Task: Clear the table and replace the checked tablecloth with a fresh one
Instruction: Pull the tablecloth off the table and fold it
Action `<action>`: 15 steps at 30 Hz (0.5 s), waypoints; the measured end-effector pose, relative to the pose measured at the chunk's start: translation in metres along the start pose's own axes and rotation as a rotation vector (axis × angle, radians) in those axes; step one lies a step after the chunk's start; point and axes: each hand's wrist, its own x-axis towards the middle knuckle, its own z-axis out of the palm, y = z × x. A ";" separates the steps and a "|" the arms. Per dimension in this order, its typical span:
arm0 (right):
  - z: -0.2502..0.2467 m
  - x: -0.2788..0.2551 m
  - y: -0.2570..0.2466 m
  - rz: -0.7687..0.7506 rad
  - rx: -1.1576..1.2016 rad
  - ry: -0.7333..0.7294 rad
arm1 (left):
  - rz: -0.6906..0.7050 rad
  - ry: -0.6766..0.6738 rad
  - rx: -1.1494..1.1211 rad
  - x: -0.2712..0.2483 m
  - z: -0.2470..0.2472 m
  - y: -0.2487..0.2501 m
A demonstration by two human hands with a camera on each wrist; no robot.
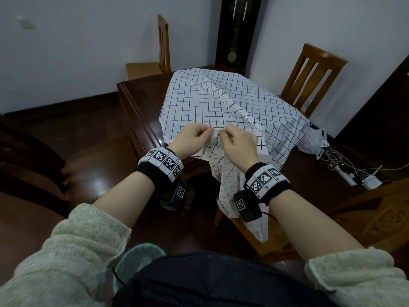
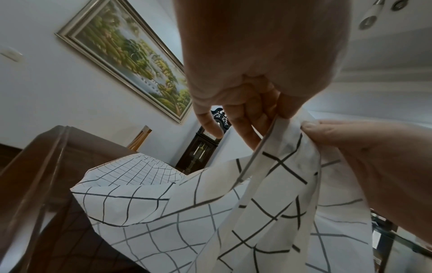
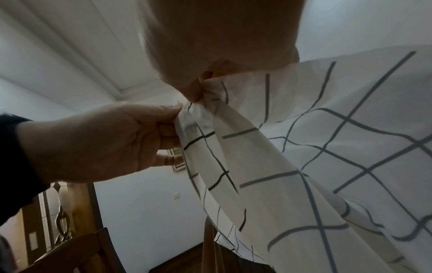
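The white tablecloth with a black check (image 1: 210, 100) lies loosely rumpled over the right part of the dark wooden table (image 1: 141, 107). Its near end is lifted off the table and hangs down in front of me. My left hand (image 1: 209, 130) and right hand (image 1: 223, 134) meet above the near table edge, each pinching the cloth's hem close together. In the left wrist view the left hand (image 2: 278, 114) pinches the folded hem (image 2: 264, 147), with the right hand (image 2: 350, 144) beside it. In the right wrist view the right hand (image 3: 198, 92) nips gathered cloth (image 3: 304, 147), and the left hand (image 3: 173, 118) holds the neighbouring fold.
Wooden chairs stand at the far side (image 1: 163, 43), far right (image 1: 309, 78), left (image 1: 26, 156) and near right (image 1: 376, 213). A plastic bag (image 1: 312, 138) and a power strip with cables (image 1: 354, 176) lie on the floor at right. A tall clock (image 1: 236, 29) fills the corner.
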 end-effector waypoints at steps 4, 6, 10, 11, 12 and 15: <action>0.000 -0.002 -0.002 0.022 -0.026 0.010 | 0.012 0.011 -0.100 -0.005 0.002 -0.005; 0.001 -0.002 -0.002 0.034 -0.043 0.016 | 0.018 0.021 -0.123 -0.007 0.004 -0.005; 0.002 -0.003 -0.004 0.037 -0.049 0.024 | 0.002 0.076 -0.168 -0.007 0.007 -0.006; 0.001 -0.003 -0.004 0.036 -0.049 0.025 | -0.006 0.079 -0.170 -0.007 0.007 -0.007; 0.001 -0.003 -0.005 0.035 -0.050 0.025 | -0.014 0.074 -0.167 -0.006 0.008 -0.008; -0.001 -0.003 -0.005 0.041 -0.056 0.019 | -0.025 0.042 -0.139 -0.005 0.007 -0.009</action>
